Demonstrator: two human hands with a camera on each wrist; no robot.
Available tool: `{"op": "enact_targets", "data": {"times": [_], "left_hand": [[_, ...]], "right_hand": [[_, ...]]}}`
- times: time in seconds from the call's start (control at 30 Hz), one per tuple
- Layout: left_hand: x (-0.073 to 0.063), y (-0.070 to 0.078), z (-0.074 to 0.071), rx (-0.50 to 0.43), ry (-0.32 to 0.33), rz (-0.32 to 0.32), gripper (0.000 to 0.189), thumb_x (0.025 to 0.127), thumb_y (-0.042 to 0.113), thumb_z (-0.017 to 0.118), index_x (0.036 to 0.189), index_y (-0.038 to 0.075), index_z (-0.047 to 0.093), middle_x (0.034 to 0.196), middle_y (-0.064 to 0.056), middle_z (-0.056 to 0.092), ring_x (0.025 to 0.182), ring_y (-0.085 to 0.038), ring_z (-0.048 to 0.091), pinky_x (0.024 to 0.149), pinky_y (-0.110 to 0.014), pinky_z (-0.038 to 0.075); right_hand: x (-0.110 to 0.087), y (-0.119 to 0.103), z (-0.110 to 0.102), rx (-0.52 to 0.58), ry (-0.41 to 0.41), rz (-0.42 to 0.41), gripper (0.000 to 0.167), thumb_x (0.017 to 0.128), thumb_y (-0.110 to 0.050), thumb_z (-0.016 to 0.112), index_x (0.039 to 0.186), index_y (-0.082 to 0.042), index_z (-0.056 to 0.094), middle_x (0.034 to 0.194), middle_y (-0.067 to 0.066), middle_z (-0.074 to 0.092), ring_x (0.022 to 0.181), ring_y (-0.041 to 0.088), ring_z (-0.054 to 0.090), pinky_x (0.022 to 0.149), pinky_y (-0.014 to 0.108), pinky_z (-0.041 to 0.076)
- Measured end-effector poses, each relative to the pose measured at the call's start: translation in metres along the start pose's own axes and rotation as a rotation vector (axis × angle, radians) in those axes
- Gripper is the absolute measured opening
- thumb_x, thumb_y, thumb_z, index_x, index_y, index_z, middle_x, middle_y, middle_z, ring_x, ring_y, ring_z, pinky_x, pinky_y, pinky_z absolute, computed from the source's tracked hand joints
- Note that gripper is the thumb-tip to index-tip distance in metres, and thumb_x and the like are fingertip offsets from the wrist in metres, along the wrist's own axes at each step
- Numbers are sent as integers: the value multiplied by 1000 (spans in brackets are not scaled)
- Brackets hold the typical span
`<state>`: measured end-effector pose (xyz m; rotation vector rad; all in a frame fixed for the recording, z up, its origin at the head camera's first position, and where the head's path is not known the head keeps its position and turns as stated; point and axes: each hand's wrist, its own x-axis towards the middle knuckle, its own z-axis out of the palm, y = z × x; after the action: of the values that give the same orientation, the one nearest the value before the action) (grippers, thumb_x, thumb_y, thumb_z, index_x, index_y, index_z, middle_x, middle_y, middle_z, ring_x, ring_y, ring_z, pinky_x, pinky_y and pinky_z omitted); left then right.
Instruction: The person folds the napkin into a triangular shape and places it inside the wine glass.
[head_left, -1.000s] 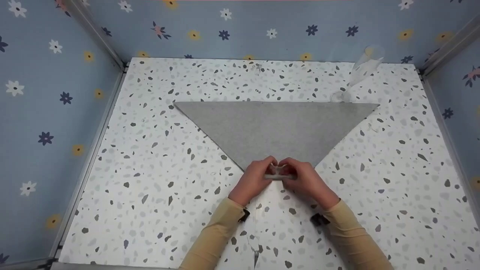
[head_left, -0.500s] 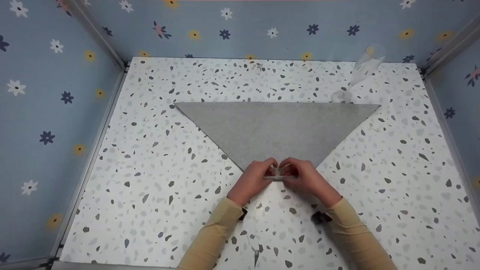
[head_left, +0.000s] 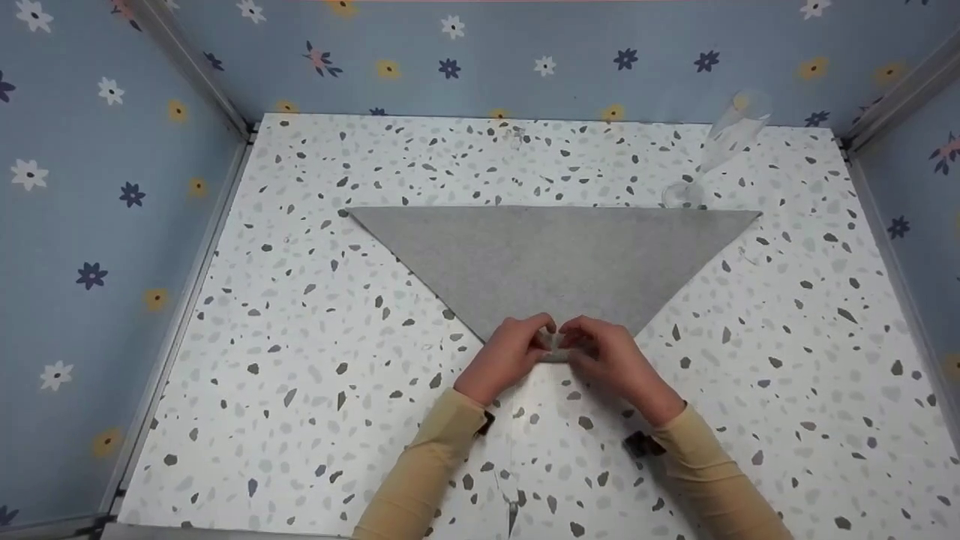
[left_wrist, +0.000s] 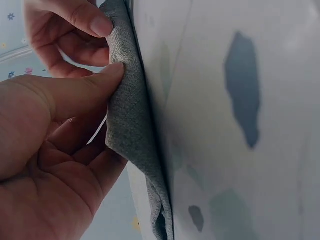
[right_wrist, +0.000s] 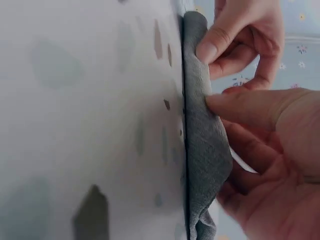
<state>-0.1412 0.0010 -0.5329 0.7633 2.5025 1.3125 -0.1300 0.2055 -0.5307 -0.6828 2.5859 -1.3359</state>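
A grey cloth (head_left: 555, 255) lies folded in a triangle, its long edge at the back and its near corner turned up into a narrow roll (head_left: 555, 358). At the left of this roll, my left hand (head_left: 508, 354) pinches it between thumb and fingers. My right hand (head_left: 613, 361) does the same at the right, fingertips close to the left ones. In the left wrist view, the left thumb (left_wrist: 107, 80) presses the roll (left_wrist: 131, 100) from the near side. The right wrist view shows the right thumb (right_wrist: 240, 105) on the rolled cloth (right_wrist: 205, 135), which sits low along the tabletop.
A clear stemmed glass (head_left: 731, 139) stands behind the cloth's back edge, toward the right. The speckled white table (head_left: 300, 420) has blue flowered panels (head_left: 525, 45) at the back and both sides. A small damaged patch (head_left: 512, 506) marks the table near the front.
Both hands stay at the near edge of the cloth with small finger movements. The right hand has shifted slightly rightward, and the roll looks a little thicker.
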Motion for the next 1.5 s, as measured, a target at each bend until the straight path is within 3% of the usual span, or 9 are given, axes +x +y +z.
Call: {"op": "enact_targets", "data": {"times": [0.17, 0.47, 0.63, 0.8, 0.97, 1.27, 1.5], "left_hand": [[1, 0, -2, -3, -20, -18, 24, 88, -4, 64, 108, 9, 59, 90, -3, 71, 85, -9, 66, 75, -22, 50], [1, -3, -3, -14, -14, -32, 22, 89, -1, 64, 109, 6, 59, 92, -5, 69, 86, -12, 65, 76, -25, 50], [0, 1, -4, 12, 33, -28, 25, 84, -4, 68, 106, 6, 62, 98, -6, 66, 91, -17, 61, 81, -27, 48], [-3, 2, -5, -123, 83, 5, 27, 81, -10, 67, 104, 4, 65, 101, -7, 65, 95, -20, 62, 84, -31, 49], [-4, 0, -3, -241, 82, -6, 29, 81, -10, 67, 107, 2, 66, 102, -8, 66, 94, -18, 63, 83, -28, 51], [-2, -3, 1, -143, 66, -54, 29, 80, -9, 69, 105, 3, 67, 99, -6, 67, 90, -15, 64, 80, -26, 51], [2, -3, 3, -125, 63, -61, 29, 82, -11, 68, 104, 5, 61, 93, -4, 67, 85, -12, 64, 77, -23, 51]], "right_hand": [[-6, -2, 3, -13, 11, -84, 30, 85, 5, 68, 111, -8, 64, 95, 1, 68, 89, 12, 65, 78, 31, 54], [-7, 6, 0, 53, -68, 9, 41, 83, 6, 70, 120, -9, 60, 103, -1, 68, 97, 12, 64, 84, 33, 52], [-3, 8, 0, 25, -68, 19, 40, 81, 7, 70, 117, -9, 62, 101, -1, 68, 94, 11, 64, 82, 33, 52], [1, 7, 1, -52, -37, -2, 34, 82, 4, 70, 112, -10, 64, 96, -1, 68, 88, 10, 65, 77, 32, 53], [5, 7, 0, -78, -33, 2, 34, 81, 3, 69, 111, -11, 63, 94, -1, 68, 86, 10, 65, 75, 32, 53], [11, 11, -3, -47, -57, 35, 26, 83, 1, 71, 105, -11, 64, 90, -2, 68, 81, 8, 65, 72, 31, 53], [12, 11, -6, 35, -51, 51, 21, 85, 0, 70, 104, -8, 66, 94, 2, 69, 85, 11, 65, 74, 32, 54]]}}
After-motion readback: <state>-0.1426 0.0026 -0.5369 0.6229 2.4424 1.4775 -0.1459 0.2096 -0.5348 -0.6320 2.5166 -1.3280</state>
